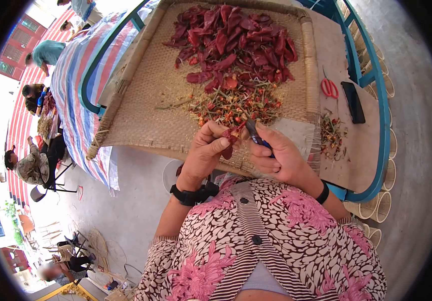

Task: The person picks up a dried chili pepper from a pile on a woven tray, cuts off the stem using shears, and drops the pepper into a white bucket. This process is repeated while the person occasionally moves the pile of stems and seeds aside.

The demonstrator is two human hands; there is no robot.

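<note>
Pinched between the fingertips of my left hand [201, 153] is a dried red chili [232, 136]. My right hand [282, 154] is closed around small snips [252, 131], whose dark blades point up beside the chili and whose blue handle partly shows in the fist. Both hands are over the near edge of a woven bamboo tray [143, 108]. A pile of chili stems and seeds [236, 104] lies just beyond my fingers. Behind it is a large heap of dark red dried chilies [236, 40].
Red-handled scissors [329, 89], a black phone [353, 103] and a small stem pile [332, 133] lie on the board to the right, inside a blue metal frame [385, 125]. Stacked baskets [387, 173] stand outside it. Several people work at the left beside a striped tarp [83, 90].
</note>
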